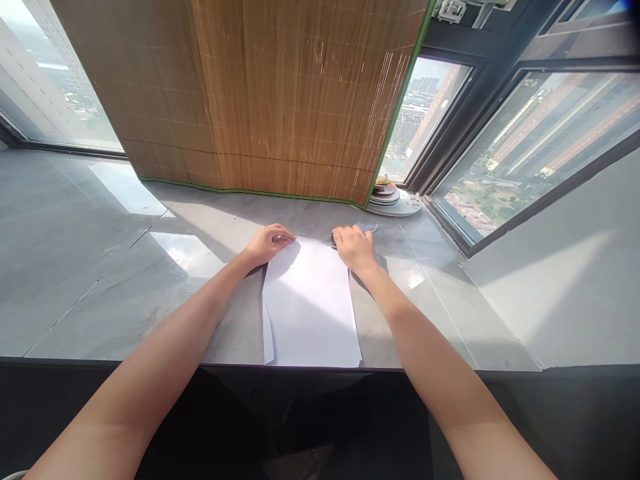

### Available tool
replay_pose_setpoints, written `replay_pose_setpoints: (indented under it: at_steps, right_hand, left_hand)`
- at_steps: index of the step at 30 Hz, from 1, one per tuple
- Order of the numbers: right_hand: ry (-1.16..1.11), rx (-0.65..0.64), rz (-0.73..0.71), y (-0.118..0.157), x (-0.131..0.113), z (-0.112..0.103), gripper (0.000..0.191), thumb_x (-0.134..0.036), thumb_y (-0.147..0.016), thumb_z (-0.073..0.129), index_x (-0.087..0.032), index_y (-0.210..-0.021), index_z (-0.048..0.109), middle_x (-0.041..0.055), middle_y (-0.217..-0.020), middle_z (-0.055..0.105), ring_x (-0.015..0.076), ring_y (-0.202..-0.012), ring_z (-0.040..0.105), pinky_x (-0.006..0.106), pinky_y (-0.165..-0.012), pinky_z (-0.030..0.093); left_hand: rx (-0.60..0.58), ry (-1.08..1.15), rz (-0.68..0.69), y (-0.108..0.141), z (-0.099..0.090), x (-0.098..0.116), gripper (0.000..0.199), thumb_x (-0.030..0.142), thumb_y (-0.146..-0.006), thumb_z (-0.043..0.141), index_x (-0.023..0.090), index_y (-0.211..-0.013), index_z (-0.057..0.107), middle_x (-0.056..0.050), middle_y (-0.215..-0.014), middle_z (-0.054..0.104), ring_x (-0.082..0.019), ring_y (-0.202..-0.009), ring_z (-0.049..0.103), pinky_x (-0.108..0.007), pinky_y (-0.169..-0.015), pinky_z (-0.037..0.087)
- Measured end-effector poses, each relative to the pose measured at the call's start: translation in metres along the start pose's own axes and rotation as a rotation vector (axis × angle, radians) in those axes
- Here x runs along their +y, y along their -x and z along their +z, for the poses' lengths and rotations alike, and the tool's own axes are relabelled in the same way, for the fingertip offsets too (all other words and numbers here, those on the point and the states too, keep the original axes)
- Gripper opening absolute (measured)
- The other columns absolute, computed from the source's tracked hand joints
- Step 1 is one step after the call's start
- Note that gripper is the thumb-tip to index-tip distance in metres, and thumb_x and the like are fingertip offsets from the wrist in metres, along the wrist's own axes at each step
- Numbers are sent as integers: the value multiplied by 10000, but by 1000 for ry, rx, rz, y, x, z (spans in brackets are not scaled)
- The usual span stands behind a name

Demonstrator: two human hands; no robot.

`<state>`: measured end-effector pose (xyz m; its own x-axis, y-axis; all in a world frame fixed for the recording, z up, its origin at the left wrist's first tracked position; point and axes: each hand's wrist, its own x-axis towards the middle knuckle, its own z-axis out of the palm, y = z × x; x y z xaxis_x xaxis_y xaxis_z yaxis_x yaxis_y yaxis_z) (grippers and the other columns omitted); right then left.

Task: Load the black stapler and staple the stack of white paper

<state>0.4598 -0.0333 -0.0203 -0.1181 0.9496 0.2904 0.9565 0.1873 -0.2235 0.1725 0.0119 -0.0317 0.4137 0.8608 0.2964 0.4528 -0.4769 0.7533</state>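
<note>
White sheets of paper point(313, 300) lie on the grey tiled ledge in front of me, their near edge close to the ledge's front. At the top left corner of the sheets, my left hand point(270, 244) has its fingers pinched on the paper. My right hand point(354, 245) is closed around a small dark object point(334, 241) at the top right corner of the sheets. Most of that object is hidden by my fingers. A fold or loose edge shows along the lower left side of the paper.
A bamboo blind point(280, 100) with green edging hangs down behind the ledge point(175, 313). Stacked plates or discs point(395, 202) stand at the back right, beside the window frame point(450, 133). A white wall point(565, 280) bounds the right side.
</note>
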Motion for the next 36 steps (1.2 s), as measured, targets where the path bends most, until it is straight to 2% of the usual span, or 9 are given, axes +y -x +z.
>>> replay_pose_setpoints:
  at_steps: [2,5,8,11,19,22,27,32,36]
  right_hand:
    - [-180,-5,-22,-1,13,-8,563,-509,-1159,252,-257,-1398,695,119,-1279,745,304,-1193,605,452,-1019,433]
    - [-365,-9,-117,0,32,-19,547,-558,-1072,530,-242,-1511,619,116,-1317,735,296,-1189,651,420,-1022,481]
    - [-411,-53,-139,3,48,-22,422,-447,-933,738,-230,-1295,737,88,-1165,780,276,-1039,696,394,-949,504]
    - [-384,-57,-56,1,59,-19,228,-340,-865,773,-218,-1057,768,53,-967,787,247,-892,694,360,-838,498]
    - [-279,158,210,-4,63,-14,217,-297,-790,801,-202,-984,782,86,-918,794,271,-845,688,355,-764,483]
    - [-282,247,230,-2,53,-16,215,-350,-826,772,-210,-989,781,89,-917,792,278,-852,688,369,-780,491]
    - [-432,305,99,6,10,-21,271,-401,-875,732,-204,-1057,767,88,-1009,797,260,-898,702,365,-846,508]
    - [-600,68,2,24,-44,-15,216,-419,-837,771,-225,-927,743,42,-887,771,226,-802,668,325,-749,484]
    - [-627,-33,-66,32,-64,-2,165,-391,-864,736,-233,-904,711,27,-869,744,213,-798,647,308,-721,460]
  left_hand:
    - [-4,-12,-2,0,-1,1,226,417,-913,713,240,-947,849,-83,-1111,776,-210,-921,709,-354,-888,589]
    - [-4,-10,1,0,-2,1,243,430,-920,701,241,-960,850,-85,-1118,777,-220,-950,708,-353,-885,583]
    - [-9,-1,4,0,-1,0,240,420,-917,700,237,-959,850,-91,-1119,779,-218,-933,705,-356,-880,588]
    - [-6,8,11,-1,0,-1,215,382,-917,691,240,-957,848,-89,-1120,778,-214,-930,705,-360,-897,593]
    - [-6,-50,42,0,0,0,213,308,-917,646,246,-976,841,-84,-1115,760,-233,-991,707,-388,-959,584]
    - [-7,-135,40,0,2,-3,194,291,-880,678,260,-962,850,-87,-1141,746,-272,-1082,683,-433,-1011,565]
    - [-18,-146,38,1,3,-4,163,316,-843,733,275,-940,857,-94,-1229,696,-292,-1162,647,-431,-983,574]
    - [146,51,-63,0,-2,-3,253,323,-926,614,256,-1032,833,-89,-1269,680,-252,-1122,663,-367,-892,569]
    - [254,147,-121,-2,-5,-7,293,307,-950,556,248,-1099,801,-72,-1210,708,-242,-1108,656,-353,-914,551]
